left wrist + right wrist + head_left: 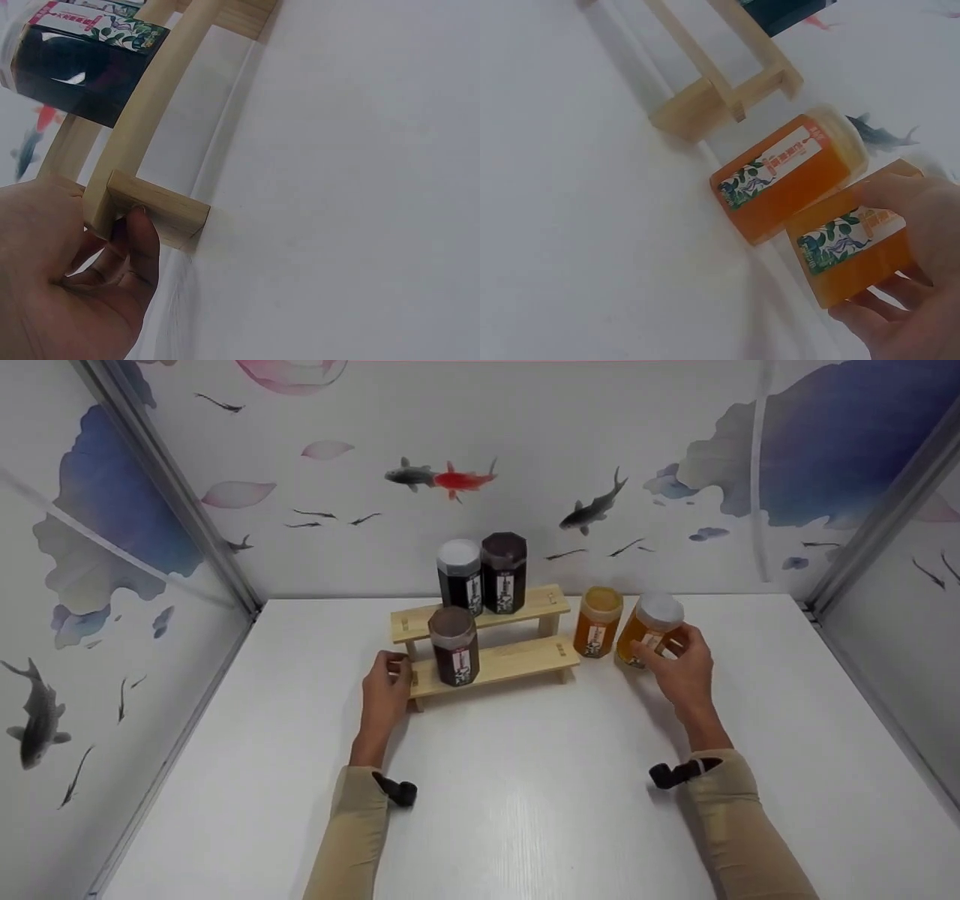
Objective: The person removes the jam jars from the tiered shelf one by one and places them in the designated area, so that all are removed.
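Currently the right hand (684,669) grips a tilted amber plastic jar with a white lid (648,628), its base on the white bench (525,780), just beside an upright amber plastic jar with a yellow lid (598,622); the left hand (385,694) holds the left end of the two-step pale wooden rack (510,660), fingers curled round its foot block. Three dark jars stand on the rack: one dark jar with a brown lid (454,646) on the lower step; a dark jar with a white lid (460,576) and a dark jar with a black lid (503,572) on the upper step.
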`<move>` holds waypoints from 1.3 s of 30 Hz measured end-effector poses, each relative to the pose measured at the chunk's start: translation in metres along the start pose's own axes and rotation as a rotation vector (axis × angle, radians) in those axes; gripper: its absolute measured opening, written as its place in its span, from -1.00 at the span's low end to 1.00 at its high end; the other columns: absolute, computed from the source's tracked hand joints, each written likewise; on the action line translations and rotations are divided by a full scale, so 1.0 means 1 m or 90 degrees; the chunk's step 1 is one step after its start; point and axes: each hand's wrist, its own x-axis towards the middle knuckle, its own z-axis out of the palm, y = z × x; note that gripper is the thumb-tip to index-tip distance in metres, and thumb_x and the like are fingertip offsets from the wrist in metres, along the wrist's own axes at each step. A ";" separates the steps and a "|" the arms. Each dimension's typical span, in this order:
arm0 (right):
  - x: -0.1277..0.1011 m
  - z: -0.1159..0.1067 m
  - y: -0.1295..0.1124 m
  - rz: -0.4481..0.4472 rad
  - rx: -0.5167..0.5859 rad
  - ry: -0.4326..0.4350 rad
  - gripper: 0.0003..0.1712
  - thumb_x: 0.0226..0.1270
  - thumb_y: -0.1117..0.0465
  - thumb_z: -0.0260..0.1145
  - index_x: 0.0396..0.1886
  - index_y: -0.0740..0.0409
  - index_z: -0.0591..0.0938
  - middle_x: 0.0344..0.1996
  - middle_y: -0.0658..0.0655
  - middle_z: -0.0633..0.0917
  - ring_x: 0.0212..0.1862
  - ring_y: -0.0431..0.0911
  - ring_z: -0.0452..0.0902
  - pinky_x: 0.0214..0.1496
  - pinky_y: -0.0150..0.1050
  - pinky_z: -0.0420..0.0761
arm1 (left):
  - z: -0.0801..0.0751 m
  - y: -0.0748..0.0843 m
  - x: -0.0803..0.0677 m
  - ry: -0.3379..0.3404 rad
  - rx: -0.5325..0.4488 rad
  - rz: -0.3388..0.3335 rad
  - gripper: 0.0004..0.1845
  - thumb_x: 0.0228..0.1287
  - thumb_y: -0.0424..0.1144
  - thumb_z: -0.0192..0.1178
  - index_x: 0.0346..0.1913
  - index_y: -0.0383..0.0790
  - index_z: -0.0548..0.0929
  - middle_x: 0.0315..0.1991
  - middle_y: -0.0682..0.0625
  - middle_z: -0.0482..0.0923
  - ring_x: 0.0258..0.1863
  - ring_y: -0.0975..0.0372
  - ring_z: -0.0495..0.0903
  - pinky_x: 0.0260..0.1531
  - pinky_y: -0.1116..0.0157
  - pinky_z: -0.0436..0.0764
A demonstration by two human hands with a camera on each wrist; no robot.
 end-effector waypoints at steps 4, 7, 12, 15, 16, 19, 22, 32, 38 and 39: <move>0.003 0.002 0.006 0.020 -0.020 -0.042 0.12 0.39 -0.04 0.59 0.71 0.17 0.16 0.62 0.26 0.35 0.62 0.18 0.32 0.62 0.10 0.42 | 0.000 0.000 0.001 0.001 -0.003 0.004 -0.71 0.73 -0.18 0.05 0.24 -0.28 0.58 0.05 -0.21 0.69 0.00 0.05 0.68 0.05 0.10 0.66; 0.006 0.003 0.011 0.027 -0.028 -0.056 0.12 0.41 -0.01 0.58 0.72 0.17 0.12 0.63 0.27 0.33 0.64 0.19 0.29 0.62 0.10 0.42 | -0.001 0.000 0.000 0.002 -0.010 0.000 -0.74 0.72 -0.18 0.06 0.19 -0.28 0.59 0.05 -0.21 0.69 0.01 0.05 0.68 0.07 0.11 0.65; 0.013 0.004 0.014 0.025 -0.042 -0.065 0.12 0.43 -0.02 0.56 0.71 0.16 0.08 0.63 0.29 0.31 0.65 0.20 0.28 0.63 0.11 0.41 | -0.001 0.001 -0.002 0.007 -0.013 0.001 -0.78 0.70 -0.18 0.08 0.10 -0.27 0.60 0.00 -0.19 0.69 -0.05 0.06 0.67 -0.02 0.16 0.65; 0.017 0.006 0.012 0.020 -0.047 -0.070 0.14 0.41 -0.03 0.57 0.70 0.16 0.07 0.63 0.30 0.30 0.65 0.21 0.27 0.63 0.12 0.40 | -0.001 0.001 -0.003 0.012 -0.009 0.007 -0.79 0.70 -0.19 0.09 0.08 -0.27 0.60 -0.03 -0.18 0.69 -0.08 0.07 0.68 -0.09 0.19 0.64; 0.019 0.007 0.012 0.019 -0.049 -0.071 0.14 0.41 -0.04 0.57 0.70 0.16 0.06 0.64 0.30 0.29 0.65 0.21 0.26 0.63 0.13 0.39 | -0.001 0.001 -0.003 0.013 -0.008 0.008 -0.79 0.70 -0.19 0.09 0.08 -0.27 0.61 -0.03 -0.19 0.70 -0.09 0.06 0.68 -0.11 0.20 0.64; 0.023 0.008 0.011 0.023 -0.061 -0.074 0.15 0.41 -0.06 0.57 0.70 0.15 0.06 0.65 0.30 0.29 0.66 0.21 0.25 0.65 0.14 0.36 | -0.001 0.002 -0.003 0.013 -0.009 0.003 -0.79 0.70 -0.19 0.09 0.08 -0.27 0.61 -0.03 -0.18 0.69 -0.08 0.08 0.67 -0.11 0.22 0.63; 0.026 0.008 0.012 0.029 -0.069 -0.080 0.14 0.43 -0.04 0.56 0.70 0.15 0.04 0.66 0.29 0.27 0.67 0.21 0.22 0.67 0.16 0.33 | -0.001 0.002 -0.003 0.010 -0.010 -0.003 -0.78 0.70 -0.19 0.09 0.09 -0.28 0.60 -0.02 -0.18 0.69 -0.08 0.08 0.67 -0.10 0.22 0.63; 0.034 0.010 0.015 0.030 -0.078 -0.107 0.12 0.48 -0.01 0.52 0.73 0.11 0.00 0.70 0.28 0.23 0.71 0.22 0.17 0.69 0.19 0.27 | 0.001 0.001 -0.001 0.013 -0.005 -0.017 -0.75 0.70 -0.18 0.10 0.12 -0.32 0.60 -0.03 -0.20 0.68 -0.10 0.08 0.67 -0.15 0.25 0.62; 0.033 0.011 0.015 0.028 -0.072 -0.111 0.11 0.47 0.01 0.53 0.72 0.11 0.02 0.71 0.28 0.23 0.71 0.22 0.16 0.69 0.19 0.27 | 0.001 0.001 -0.001 0.026 -0.011 -0.012 -0.76 0.69 -0.19 0.11 0.11 -0.33 0.57 -0.05 -0.21 0.68 -0.13 0.08 0.65 -0.20 0.29 0.59; 0.033 0.011 0.015 0.025 -0.072 -0.110 0.11 0.47 0.01 0.53 0.72 0.11 0.02 0.71 0.28 0.23 0.71 0.22 0.16 0.69 0.20 0.27 | 0.001 0.001 -0.001 0.028 -0.013 -0.011 -0.76 0.69 -0.19 0.11 0.11 -0.33 0.56 -0.05 -0.22 0.68 -0.13 0.07 0.66 -0.20 0.28 0.59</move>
